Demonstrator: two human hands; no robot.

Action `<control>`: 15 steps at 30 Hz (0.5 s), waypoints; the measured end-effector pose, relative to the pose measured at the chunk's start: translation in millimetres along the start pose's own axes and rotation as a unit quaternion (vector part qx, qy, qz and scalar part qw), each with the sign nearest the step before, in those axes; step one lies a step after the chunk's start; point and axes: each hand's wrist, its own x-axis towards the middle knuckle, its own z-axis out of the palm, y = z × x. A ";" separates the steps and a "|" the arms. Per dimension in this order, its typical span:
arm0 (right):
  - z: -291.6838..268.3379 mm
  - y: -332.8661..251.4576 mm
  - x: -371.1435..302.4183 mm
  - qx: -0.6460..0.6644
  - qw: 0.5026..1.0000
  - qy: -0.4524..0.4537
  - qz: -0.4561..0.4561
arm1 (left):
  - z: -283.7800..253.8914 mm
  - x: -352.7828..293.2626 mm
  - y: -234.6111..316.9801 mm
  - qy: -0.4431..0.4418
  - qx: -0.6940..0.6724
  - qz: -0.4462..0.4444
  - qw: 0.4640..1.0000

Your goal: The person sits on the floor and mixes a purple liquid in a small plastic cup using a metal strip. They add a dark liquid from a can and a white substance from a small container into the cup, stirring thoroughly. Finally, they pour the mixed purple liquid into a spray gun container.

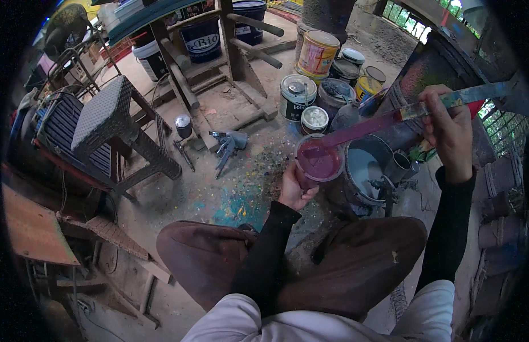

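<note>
My left hand (pixel 297 188) is wrapped round the side of a small round tub (pixel 320 175) of purple-pink paint. In my right hand (pixel 448 122), raised at the right, is a long flat paint-stained stirring stick (pixel 370 126). The stick slants down to the left, and its purple-coated lower end reaches into the tub's mouth. Just right of the tub stands a bucket (pixel 355 188) with pale grey liquid in it. A metal cup (pixel 396 167) and other metal fittings sit at that bucket's right rim.
Several paint cans (pixel 298 97) and a yellow pail (pixel 317 54) stand ahead. A spray gun (pixel 229 147) and a lidded metal cup (pixel 183 125) rest on the paint-spattered floor. A woven stool (pixel 104 111) is at left, near a wooden frame (pixel 241 108). A large drum (pixel 430 74) stands at right.
</note>
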 end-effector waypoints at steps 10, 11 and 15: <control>-6.1 -20.8 4.6 -0.065 0.997 0.013 -0.049 | 1.1 -3.3 -0.4 0.039 -0.002 -0.006 0.999; -4.9 -21.4 4.3 -0.062 0.997 0.018 -0.052 | -1.0 -3.1 -1.0 0.036 -0.003 -0.005 0.999; -3.6 -22.8 2.1 -0.065 0.997 0.023 -0.042 | -11.8 -0.4 -1.8 0.017 -0.011 -0.002 1.000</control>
